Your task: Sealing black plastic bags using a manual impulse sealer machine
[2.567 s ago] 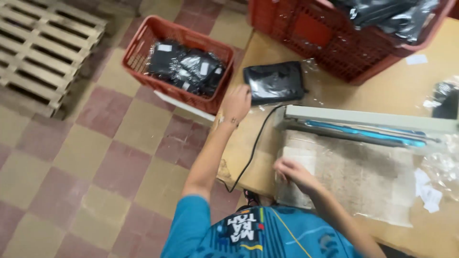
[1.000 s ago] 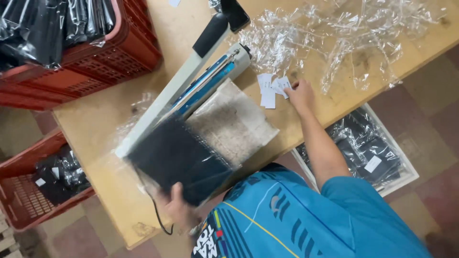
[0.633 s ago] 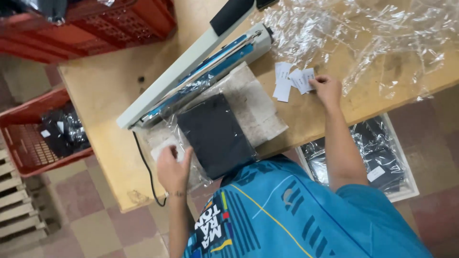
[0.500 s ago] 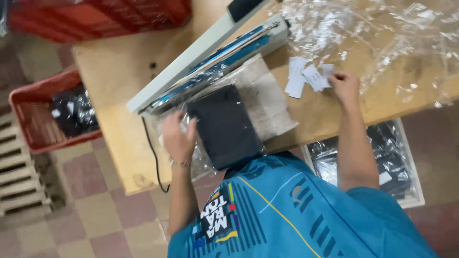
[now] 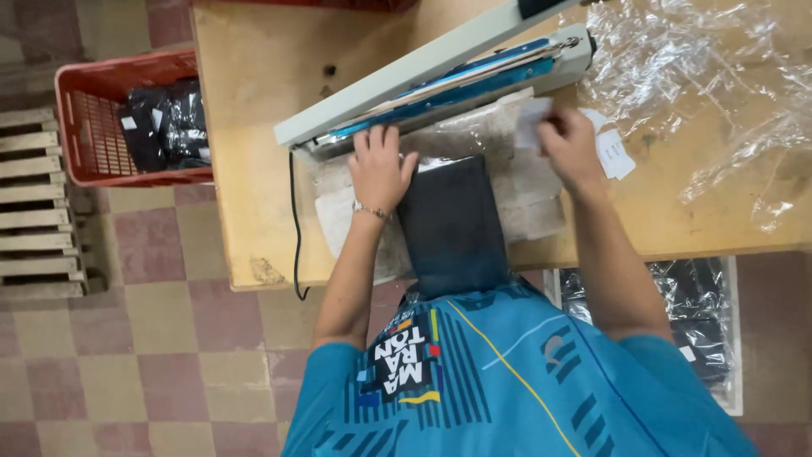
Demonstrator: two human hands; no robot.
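Centrally: black packet [image 5: 452,222], long axis running from body toward sealer [image 5: 440,80]. Left hand [image 5: 378,169] flat, fingers spread, pressing bag beside it, nearer. Right hand [image 5: 568,145] pinching white label [image 5: 533,121].

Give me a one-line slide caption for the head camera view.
Left hand rests beside a black bagged garment under the heat sealer while the right hand holds a small white label.

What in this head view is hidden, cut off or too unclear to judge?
- Near end of the black folded garment: hidden by the person's blue shirt.
- Right hand fingertips: hidden by the white paper slip they hold.
- Left hand palm: pressed flat, so what lies beneath is unseen.
- Heat sealer handle: cut off by the top edge.
- Red crate contents: too dark to identify.
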